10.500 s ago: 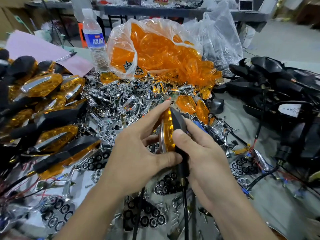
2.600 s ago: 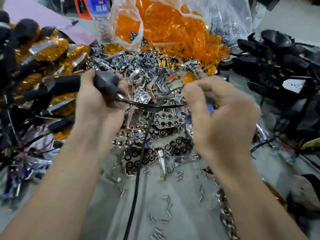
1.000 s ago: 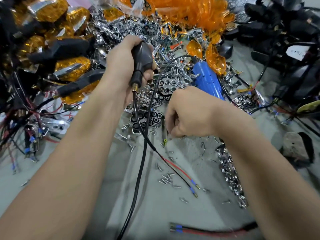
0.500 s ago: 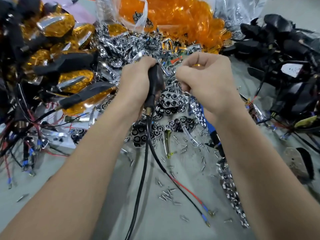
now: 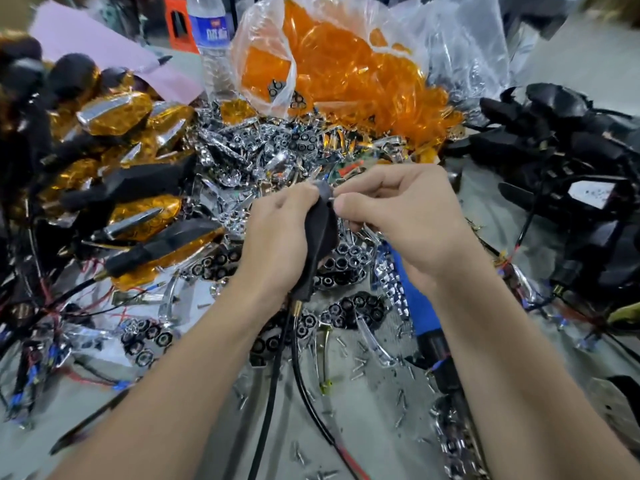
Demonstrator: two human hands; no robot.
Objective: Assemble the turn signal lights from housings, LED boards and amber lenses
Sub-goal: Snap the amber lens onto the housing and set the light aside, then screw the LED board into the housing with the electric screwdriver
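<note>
I see the lens bag [image 5: 287, 95] behind the chrome pile [image 5: 277, 150]. I have the left hand [image 5: 277, 233] wrapped round a black housing [image 5: 320, 233], held above that pile; the right hand [image 5: 398, 216] pinches a small part [image 5: 331, 199] at its tip (too tiny to name).

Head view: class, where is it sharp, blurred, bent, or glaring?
Head view: sharpest on the left hand, right hand and black housing at centre; head view: smeared and bowed toward the corners; head view: glints on the chrome reflectors, sheen on the lens bag.
</note>
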